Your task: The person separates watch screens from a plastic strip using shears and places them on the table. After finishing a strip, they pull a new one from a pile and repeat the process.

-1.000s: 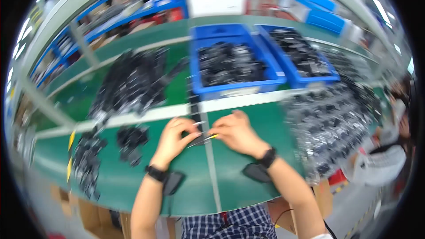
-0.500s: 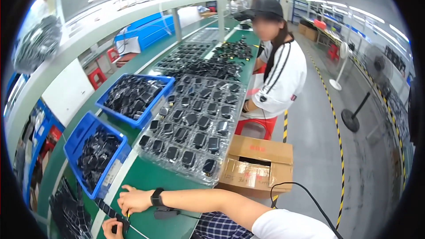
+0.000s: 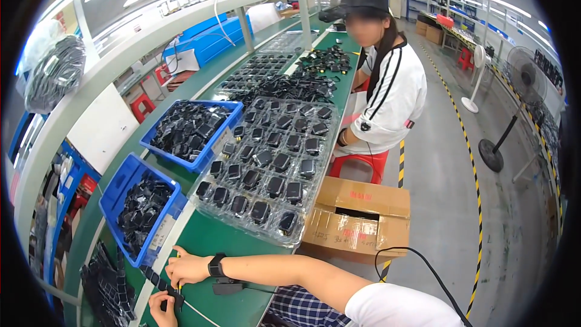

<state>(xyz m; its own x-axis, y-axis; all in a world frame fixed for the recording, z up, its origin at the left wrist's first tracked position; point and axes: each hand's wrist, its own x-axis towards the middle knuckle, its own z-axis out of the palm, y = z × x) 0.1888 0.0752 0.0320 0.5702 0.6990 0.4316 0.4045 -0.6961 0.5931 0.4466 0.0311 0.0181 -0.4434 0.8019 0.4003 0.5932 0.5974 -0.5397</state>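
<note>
Head view: left fingers pinch black part, right fingers yellow stick; open bench reaches tray edge.

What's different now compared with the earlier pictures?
The view has swung to the person's right since the first picture, bringing the seated co-worker and cardboard box into fuller view; the hands now show at lower left. No grip visibly changed: the left hand still fingers the black strip, the right hand a thin yellow item. The blue bins and clear plastic tray stayed put.
</note>
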